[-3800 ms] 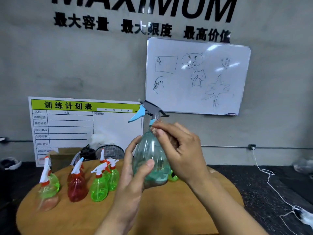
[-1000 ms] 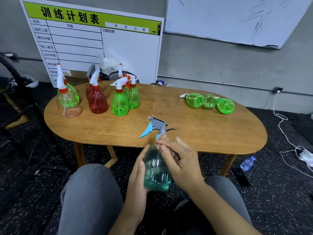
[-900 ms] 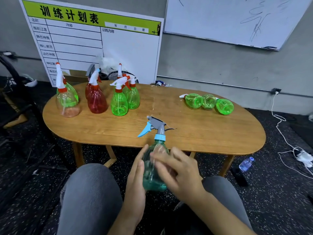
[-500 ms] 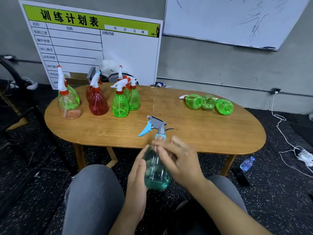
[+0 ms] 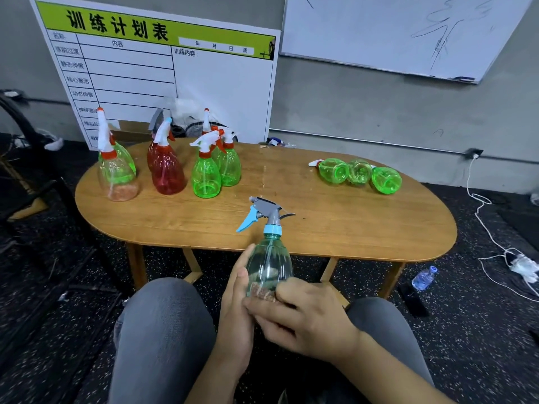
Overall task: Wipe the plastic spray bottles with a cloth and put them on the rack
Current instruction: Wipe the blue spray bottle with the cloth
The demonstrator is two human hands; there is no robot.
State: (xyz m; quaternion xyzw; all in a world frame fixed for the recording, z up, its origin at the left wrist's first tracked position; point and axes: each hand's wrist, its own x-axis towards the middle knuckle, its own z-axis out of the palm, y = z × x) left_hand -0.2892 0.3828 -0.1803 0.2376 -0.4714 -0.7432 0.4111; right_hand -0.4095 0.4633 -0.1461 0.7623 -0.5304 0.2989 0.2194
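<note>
Two hands work one clear teal plastic spray bottle point(image 5: 269, 266) above my lap: my left hand point(image 5: 237, 298) wraps its side to steady it, while my right hand point(image 5: 303, 316) curls around its base, seemingly wiping; no cloth shows.

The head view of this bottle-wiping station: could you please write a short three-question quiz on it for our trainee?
1. True or false: the teal spray bottle stands on the wooden table.
2. How many green bottles lie on their sides at the table's right end?
3. Which hand is at the teal bottle's base: A the left hand, B the right hand, C neither?

Key: 1 false, it is held over the lap in both hands; 2 three; 3 B.
</note>
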